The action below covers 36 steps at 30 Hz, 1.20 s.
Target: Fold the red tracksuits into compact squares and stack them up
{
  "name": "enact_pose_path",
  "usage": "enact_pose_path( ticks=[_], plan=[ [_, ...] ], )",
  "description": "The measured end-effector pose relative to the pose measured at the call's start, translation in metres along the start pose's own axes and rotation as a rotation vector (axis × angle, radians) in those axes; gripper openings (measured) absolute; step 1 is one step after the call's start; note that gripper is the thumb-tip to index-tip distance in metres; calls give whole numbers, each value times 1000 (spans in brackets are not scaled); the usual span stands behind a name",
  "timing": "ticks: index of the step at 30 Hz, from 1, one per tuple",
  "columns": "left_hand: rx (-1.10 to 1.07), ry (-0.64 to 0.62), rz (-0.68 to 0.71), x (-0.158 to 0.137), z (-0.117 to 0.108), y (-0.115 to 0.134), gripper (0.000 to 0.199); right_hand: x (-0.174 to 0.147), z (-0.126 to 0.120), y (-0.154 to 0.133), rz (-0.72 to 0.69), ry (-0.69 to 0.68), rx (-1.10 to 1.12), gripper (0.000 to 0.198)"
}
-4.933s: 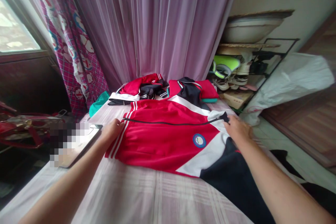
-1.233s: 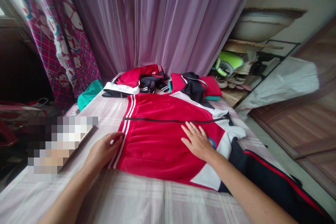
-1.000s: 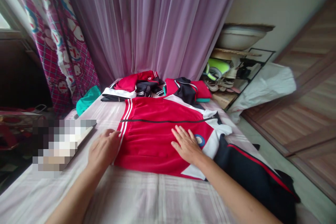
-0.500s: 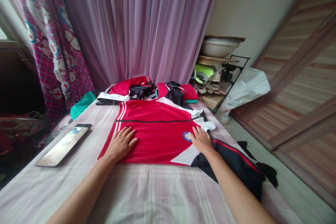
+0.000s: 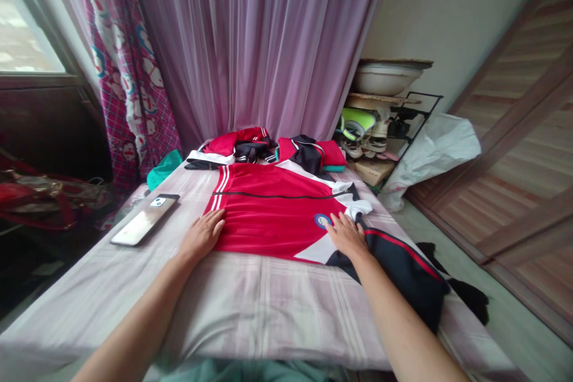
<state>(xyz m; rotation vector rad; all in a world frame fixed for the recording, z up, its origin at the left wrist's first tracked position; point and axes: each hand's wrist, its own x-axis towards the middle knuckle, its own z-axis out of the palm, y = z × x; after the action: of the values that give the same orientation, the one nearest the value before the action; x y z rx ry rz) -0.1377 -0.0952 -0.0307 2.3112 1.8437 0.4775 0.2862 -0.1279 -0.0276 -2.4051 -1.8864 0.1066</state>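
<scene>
Jacket (image 5: 264, 227) under hands (image 5: 202, 234) (image 5: 350, 235); rack (image 5: 425, 95) holds shoes (image 5: 375, 144), basin (image 5: 387, 80).

On our left, a phone (image 5: 144, 224) lies camera side up on a plaid cloth (image 5: 250, 310). Ahead of us hangs a purple curtain (image 5: 264, 42), with a magenta cartoon-print curtain (image 5: 132, 86) to its left, near a window (image 5: 27, 30). To our right we see a black metal rack (image 5: 428, 116): a pale basin (image 5: 385, 80) on top, a lime-yellow visor (image 5: 362, 119), shoes (image 5: 375, 144) and a cardboard box (image 5: 372, 171) below. A white bag (image 5: 434, 149) is beside it, near wooden panels (image 5: 514, 167).
</scene>
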Motion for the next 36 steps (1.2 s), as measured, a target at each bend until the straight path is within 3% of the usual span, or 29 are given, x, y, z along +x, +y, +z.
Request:
enact_pose_path(
  ticks=[4, 7, 11, 16, 23, 36],
  plan=[
    [17, 2, -56, -11, -1, -3, 52, 2, 6, 1, -16, 48, -13, 60],
    [4, 128, -69, -16, -3, -5, 47, 3, 8, 3, -17, 70, -18, 57],
    [94, 282, -269, -25, -11, -11, 41, 3, 12, 7, -34, 141, -18, 53],
    [89, 201, -295, -33, -20, -12, 34, 6, 17, 12, -68, 185, -9, 47],
    [23, 214, -294, -31, -16, -18, 33, 12, 21, 23, -144, 182, 23, 46],
    [30, 239, -302, -31, -11, -19, 36, 19, 33, 34, -163, 249, 89, 43]
  ],
)
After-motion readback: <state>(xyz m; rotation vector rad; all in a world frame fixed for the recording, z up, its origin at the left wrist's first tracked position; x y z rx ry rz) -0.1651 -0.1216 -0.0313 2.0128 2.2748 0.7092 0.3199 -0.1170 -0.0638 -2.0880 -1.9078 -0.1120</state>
